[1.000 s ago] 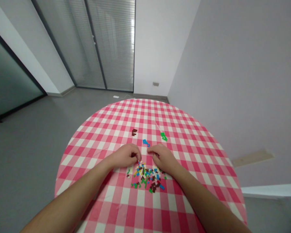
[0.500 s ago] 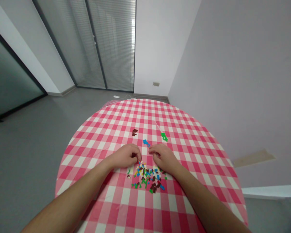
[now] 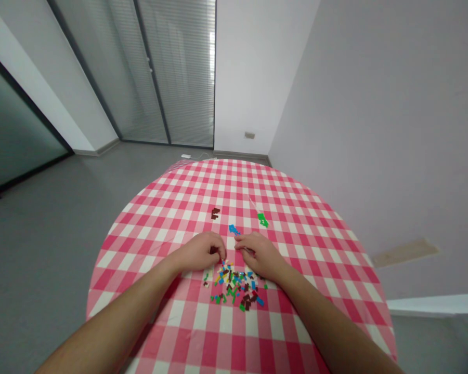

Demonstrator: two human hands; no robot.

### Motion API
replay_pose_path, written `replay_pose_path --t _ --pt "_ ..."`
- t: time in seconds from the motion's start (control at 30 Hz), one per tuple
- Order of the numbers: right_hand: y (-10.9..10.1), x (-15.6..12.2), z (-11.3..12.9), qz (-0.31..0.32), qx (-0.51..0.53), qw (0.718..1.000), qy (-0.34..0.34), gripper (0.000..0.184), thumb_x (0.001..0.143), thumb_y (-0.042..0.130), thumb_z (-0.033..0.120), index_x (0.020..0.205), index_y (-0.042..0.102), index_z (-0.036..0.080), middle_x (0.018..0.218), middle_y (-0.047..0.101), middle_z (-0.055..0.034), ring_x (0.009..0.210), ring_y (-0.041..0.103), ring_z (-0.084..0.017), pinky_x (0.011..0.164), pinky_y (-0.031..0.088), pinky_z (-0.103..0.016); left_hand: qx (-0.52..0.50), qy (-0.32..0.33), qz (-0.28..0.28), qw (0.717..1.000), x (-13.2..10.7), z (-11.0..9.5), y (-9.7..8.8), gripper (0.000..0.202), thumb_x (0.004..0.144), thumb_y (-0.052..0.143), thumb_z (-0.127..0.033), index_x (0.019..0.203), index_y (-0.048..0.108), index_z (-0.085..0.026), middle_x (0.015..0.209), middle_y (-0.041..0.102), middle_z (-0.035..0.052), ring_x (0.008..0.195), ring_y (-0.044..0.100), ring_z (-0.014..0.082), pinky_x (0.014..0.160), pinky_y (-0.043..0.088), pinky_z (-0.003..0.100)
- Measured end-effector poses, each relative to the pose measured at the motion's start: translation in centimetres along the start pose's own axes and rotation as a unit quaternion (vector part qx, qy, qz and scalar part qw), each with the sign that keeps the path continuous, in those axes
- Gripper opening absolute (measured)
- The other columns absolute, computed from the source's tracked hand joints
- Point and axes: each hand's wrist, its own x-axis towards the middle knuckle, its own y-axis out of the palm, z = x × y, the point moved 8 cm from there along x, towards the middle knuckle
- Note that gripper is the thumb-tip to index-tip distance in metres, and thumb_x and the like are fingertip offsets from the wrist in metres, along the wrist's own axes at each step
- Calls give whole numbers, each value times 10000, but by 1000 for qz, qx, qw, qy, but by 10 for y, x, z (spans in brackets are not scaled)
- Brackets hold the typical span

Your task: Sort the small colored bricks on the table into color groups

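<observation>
A loose heap of small plastic building bricks (image 3: 234, 285) in blue, green, brown, yellow and white lies on the table in front of me. At its far left edge my left hand (image 3: 206, 252) rests with curled fingers, thumb and fingertips together close to the nearest bricks. Whatever they pinch is too small to make out. My right hand (image 3: 259, 253) lies palm down beyond the heap's right side, its fingers bent. Its fingertips sit just below a small group of blue bricks (image 3: 233, 228); anything under them is hidden.
Farther out lie brown bricks (image 3: 215, 213) on the left and green bricks (image 3: 262, 220) on the right. A red and white checked cloth (image 3: 203, 343) covers the round table. Beyond are glass partitions (image 3: 187, 72), and a wall (image 3: 374, 130) rises on the right.
My right hand has shifted slightly left, along the near side of the blue bricks. My left hand holds nearly the same place. The whole view has drifted a little.
</observation>
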Motion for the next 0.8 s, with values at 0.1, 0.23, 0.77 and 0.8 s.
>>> replay_pose_path --t 0.1,0.23,0.77,0.8 --pt "1 0 0 8 -5 1000 2 283 773 526 55 914 733 185 1051 742 -111 1000 670 -249 854 526 -406 -4 4 -3 1000 0 -1 -1 293 652 481 20 712 704 -160 766 697 12 756 622 147 760 475 253" --pt "4 0 -3 13 -9 1000 11 321 739 516 37 913 742 183 1079 736 -123 1020 669 -255 871 521 -421 -6 7 -1 1000 0 -2 -1 297 648 476 20 714 703 -160 767 698 14 756 621 150 766 477 264" --pt "6 -2 18 62 60 996 -17 203 818 591 93 872 750 208 829 721 -53 799 636 -183 729 488 -296 23 -6 49 999 -4 -4 0 323 652 607 -21 886 755 -187 898 681 38 773 601 155 679 472 250" --pt "8 -2 21 72 56 996 -23 204 814 601 93 871 758 211 824 715 -52 790 633 -180 718 481 -291 20 -9 48 999 -4 -3 0 299 655 619 -24 867 756 -184 899 678 40 776 602 154 677 471 248"
